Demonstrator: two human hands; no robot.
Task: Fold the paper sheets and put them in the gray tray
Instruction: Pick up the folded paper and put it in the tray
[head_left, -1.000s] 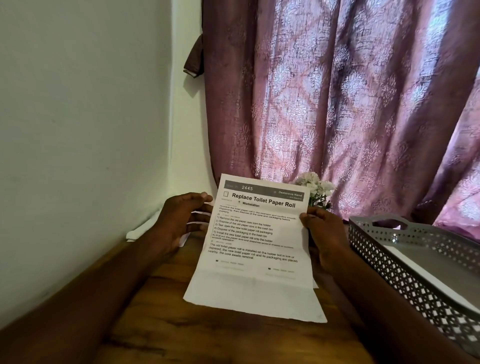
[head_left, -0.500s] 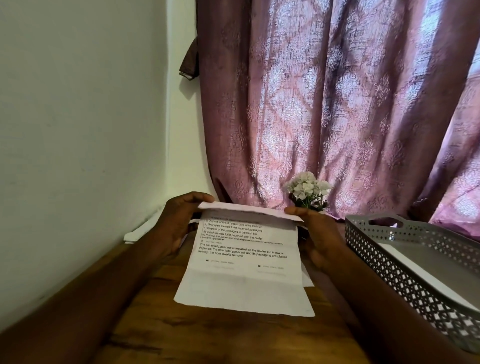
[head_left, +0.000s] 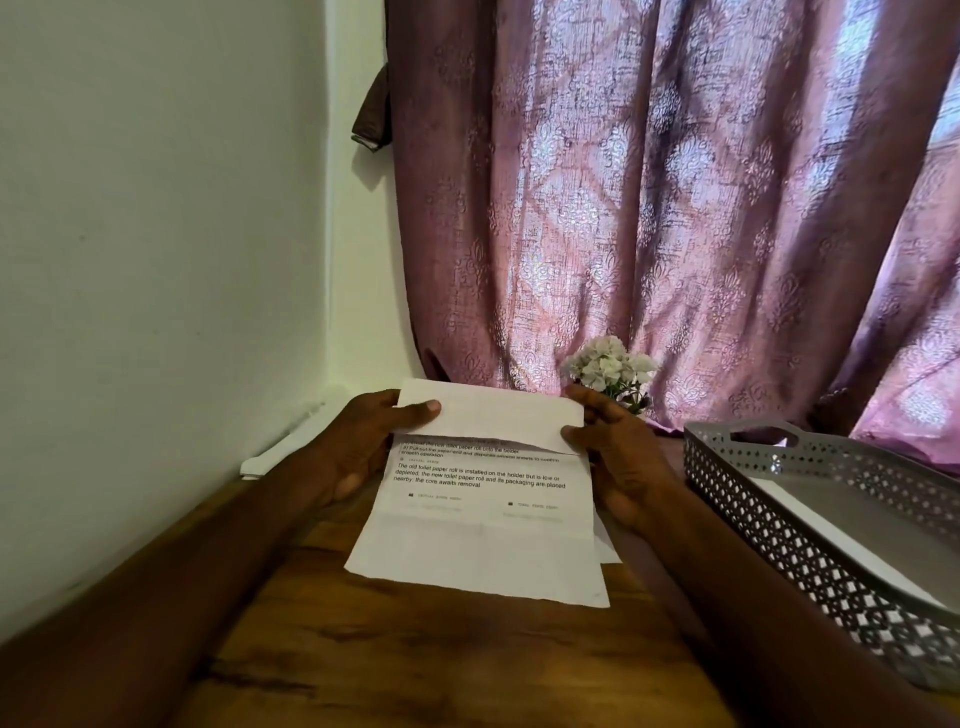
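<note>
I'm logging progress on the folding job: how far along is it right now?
Done: the gray tray already holds some white paper. In hand: the left hand and right hand pinch the printed sheet, its top flap turned partway down. Left: finish the fold, tray it, then the sheet underneath.

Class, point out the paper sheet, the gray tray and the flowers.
paper sheet (head_left: 483, 540): head view, blank lower part.
gray tray (head_left: 810, 525): head view, perforated near wall.
flowers (head_left: 608, 366): head view, white blossoms.
</note>
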